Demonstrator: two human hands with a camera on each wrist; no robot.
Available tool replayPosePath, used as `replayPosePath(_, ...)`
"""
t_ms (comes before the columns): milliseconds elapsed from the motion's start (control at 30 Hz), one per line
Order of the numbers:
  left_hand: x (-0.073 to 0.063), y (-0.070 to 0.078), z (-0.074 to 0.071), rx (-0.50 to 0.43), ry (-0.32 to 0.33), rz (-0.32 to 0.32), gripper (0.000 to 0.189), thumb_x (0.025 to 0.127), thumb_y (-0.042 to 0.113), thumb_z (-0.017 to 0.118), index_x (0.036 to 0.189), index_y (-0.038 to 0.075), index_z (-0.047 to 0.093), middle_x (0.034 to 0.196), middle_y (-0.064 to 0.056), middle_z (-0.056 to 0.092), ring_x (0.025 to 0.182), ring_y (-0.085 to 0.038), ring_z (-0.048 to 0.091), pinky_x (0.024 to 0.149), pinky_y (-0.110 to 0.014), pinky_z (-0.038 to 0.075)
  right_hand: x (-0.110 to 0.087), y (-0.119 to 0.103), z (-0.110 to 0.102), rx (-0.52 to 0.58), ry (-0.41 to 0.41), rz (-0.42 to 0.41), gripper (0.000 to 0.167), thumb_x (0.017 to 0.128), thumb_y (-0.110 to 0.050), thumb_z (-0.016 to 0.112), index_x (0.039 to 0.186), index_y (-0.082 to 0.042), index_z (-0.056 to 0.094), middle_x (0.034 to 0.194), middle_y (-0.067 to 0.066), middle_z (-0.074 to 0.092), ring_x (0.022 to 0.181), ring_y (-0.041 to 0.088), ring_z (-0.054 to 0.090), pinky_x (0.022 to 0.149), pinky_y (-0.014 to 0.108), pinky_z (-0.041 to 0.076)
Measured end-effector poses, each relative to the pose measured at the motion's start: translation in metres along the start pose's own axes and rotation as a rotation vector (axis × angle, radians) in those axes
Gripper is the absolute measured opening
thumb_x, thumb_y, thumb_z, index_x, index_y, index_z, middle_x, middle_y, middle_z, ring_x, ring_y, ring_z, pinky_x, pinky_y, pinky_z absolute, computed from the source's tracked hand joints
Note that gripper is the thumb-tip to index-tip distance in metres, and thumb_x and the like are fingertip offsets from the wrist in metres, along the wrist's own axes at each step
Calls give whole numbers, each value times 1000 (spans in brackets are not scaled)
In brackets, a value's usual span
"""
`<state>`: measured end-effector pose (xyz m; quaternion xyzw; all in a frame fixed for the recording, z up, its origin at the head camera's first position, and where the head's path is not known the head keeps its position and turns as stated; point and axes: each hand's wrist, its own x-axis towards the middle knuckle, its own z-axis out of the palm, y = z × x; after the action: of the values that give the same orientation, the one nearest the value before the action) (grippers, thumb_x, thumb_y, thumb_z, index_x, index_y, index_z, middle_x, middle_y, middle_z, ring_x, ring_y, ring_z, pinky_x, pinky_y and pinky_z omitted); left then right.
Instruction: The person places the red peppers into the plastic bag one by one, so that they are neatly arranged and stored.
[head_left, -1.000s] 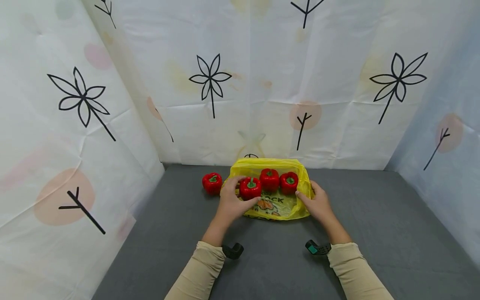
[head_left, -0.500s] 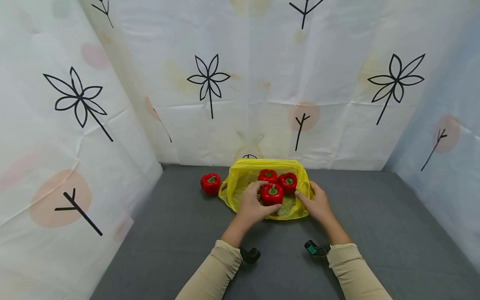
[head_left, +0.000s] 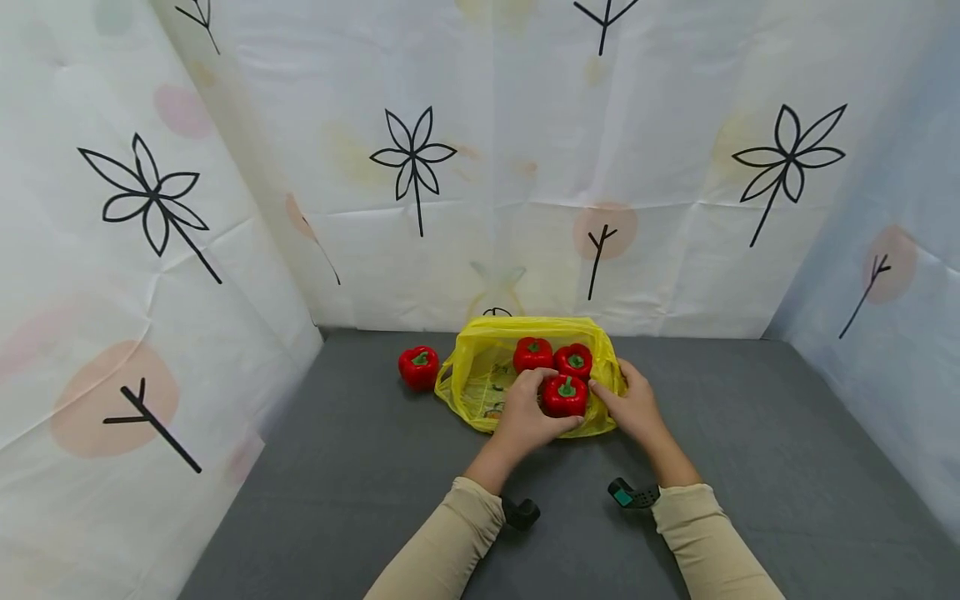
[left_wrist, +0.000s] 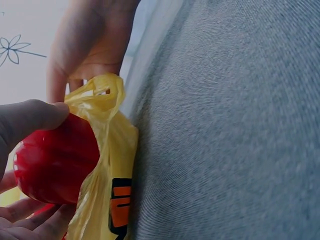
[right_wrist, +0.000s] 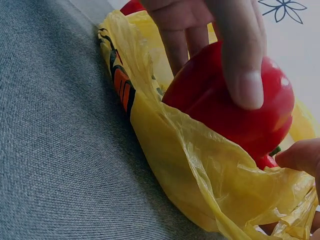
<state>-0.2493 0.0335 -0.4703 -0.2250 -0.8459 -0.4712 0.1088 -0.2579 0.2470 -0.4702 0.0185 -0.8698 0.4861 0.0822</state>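
My left hand (head_left: 525,417) grips a red bell pepper (head_left: 564,397) at the front right of a yellow plastic bag (head_left: 480,392). In the left wrist view the thumb lies on one side of this pepper (left_wrist: 57,155) and the fingers on the other. The bag's near edge partly covers it in the right wrist view. My right hand (head_left: 636,407) pinches the bag's right edge between thumb and fingers. Two more red bell peppers, a left one (head_left: 533,353) and a right one (head_left: 574,361), sit inside the bag behind the held one.
Another red bell pepper (head_left: 418,368) lies on the grey table (head_left: 360,467), just left of the bag. A patterned white cloth (head_left: 495,250) hangs behind the table, with more cloth at both sides.
The left hand has carried its bell pepper rightward and slightly nearer, across the bag's opening to its front right. The right hand keeps its hold on the bag's edge.
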Motion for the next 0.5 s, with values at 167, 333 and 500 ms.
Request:
replayPosePath(167,0,-2,4,1,-13,-32,67,80,28,95,136,9,63,130,-9,64,118,-24,65,100,-38,60,0,0,0,8,-6,-10,64,106,-30,67,156,3,43,149,28,56,122,42,63,99,49,58)
replayPosePath(333,-1,-4,7,19,-23,-40,69,80,29,95,137,9,63,129,-9,64,118,-23,64,102,-38,59,-1,-1,0,14,-13,3,66,106,-29,67,157,4,42,150,29,54,124,43,62,102,52,56)
replayPosePath(500,-1,-5,9,21,-33,-49,70,79,28,95,137,9,61,129,-10,62,119,-24,64,103,-41,59,-1,-2,-1,14,-10,8,65,105,-27,67,157,4,42,150,28,55,124,42,62,102,51,56)
